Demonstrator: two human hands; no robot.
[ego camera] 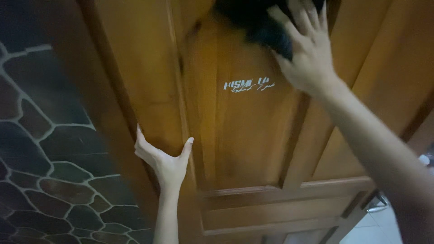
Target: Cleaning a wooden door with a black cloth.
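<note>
A brown wooden door (244, 144) with raised panels and a small white lettered sticker fills the view. My left hand (163, 159) is braced flat against the door's left edge, fingers spread, holding nothing. My right hand (305, 52) is raised near the top, pressing a dark cloth (260, 22) against the door's upper panel. The hand and cloth are blurred by motion. Part of the cloth runs out of view at the top.
A dark stone-pattern wall (45, 149) with pale joints stands left of the door frame. Pale floor tiles (379, 226) and a small metal piece (377, 205) show at the lower right, beside the door's bottom edge.
</note>
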